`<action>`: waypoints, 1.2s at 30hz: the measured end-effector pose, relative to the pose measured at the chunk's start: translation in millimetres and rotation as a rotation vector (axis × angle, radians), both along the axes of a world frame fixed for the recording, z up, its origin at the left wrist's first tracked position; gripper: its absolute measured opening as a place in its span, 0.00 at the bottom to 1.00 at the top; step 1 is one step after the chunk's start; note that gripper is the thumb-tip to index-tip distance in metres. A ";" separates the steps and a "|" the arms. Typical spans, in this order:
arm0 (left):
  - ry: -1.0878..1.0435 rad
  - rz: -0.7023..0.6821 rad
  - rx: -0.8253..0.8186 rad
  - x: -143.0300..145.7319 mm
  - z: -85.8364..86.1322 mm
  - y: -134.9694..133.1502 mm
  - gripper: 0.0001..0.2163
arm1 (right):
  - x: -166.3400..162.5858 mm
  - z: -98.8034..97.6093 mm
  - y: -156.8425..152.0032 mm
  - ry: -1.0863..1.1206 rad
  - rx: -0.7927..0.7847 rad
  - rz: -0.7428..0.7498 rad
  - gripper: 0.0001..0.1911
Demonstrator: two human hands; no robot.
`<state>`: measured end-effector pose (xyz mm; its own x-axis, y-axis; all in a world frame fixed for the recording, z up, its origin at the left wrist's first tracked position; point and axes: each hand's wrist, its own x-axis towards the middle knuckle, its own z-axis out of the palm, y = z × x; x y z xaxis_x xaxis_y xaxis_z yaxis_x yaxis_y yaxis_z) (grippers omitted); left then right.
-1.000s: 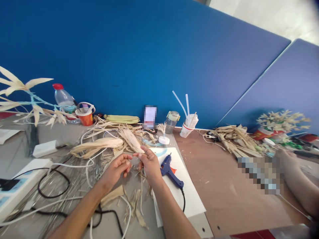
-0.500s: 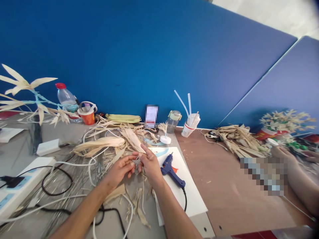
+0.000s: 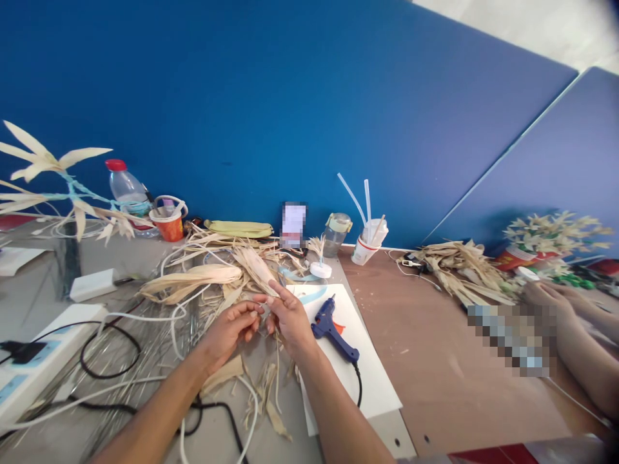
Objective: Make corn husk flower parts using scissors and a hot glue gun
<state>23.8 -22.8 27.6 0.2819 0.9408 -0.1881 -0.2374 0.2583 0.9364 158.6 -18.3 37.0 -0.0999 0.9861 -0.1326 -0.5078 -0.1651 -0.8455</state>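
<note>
My left hand (image 3: 229, 328) and my right hand (image 3: 290, 316) meet over the grey table, fingertips pinched together on a pale dried corn husk strip (image 3: 257, 270) that runs up and away from them. Both hands are closed on it. Loose husk pieces (image 3: 193, 281) lie just behind the hands, and more scraps (image 3: 268, 393) lie under my wrists. A blue glue gun (image 3: 333, 335) rests on a white sheet (image 3: 372, 380) just right of my right hand.
White and black cables (image 3: 109, 351) and a power strip (image 3: 33, 367) lie at left. A water bottle (image 3: 124, 187), orange cup (image 3: 169, 225), jar (image 3: 336, 233) and cup of glue sticks (image 3: 367, 241) stand along the blue partition. Another person's hands (image 3: 556, 303) work at right beside a husk pile (image 3: 459, 267).
My hands have stayed close together on the husk strip, with only small finger shifts. The other person's hands at right have moved a little.
</note>
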 end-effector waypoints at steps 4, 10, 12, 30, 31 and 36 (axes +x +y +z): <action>0.019 -0.031 0.025 1.3 -0.8 -0.9 0.09 | 0.9 -0.6 0.2 -0.024 0.005 -0.017 0.34; 0.061 -0.023 0.046 -0.3 -2.4 0.2 0.15 | 1.6 -2.3 0.8 -0.087 0.023 -0.038 0.34; 0.070 -0.023 0.047 -1.1 -5.4 1.7 0.13 | 1.4 -2.8 1.1 -0.094 0.025 -0.036 0.35; -0.003 0.036 0.003 -2.8 -1.8 2.4 0.10 | 8.7 -3.2 5.5 -0.077 0.011 -0.109 0.15; -0.003 0.034 0.008 -2.7 -1.4 2.3 0.09 | 7.5 -4.6 5.3 -0.109 0.019 -0.075 0.12; 0.040 0.038 0.039 -0.1 3.4 0.9 0.08 | -1.1 -12.6 4.4 -0.257 0.111 -0.029 0.04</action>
<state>23.7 -21.9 30.9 0.2383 0.9577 -0.1614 -0.2084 0.2127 0.9546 157.5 -13.9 24.4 -0.0488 0.9980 -0.0408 -0.2771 -0.0528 -0.9594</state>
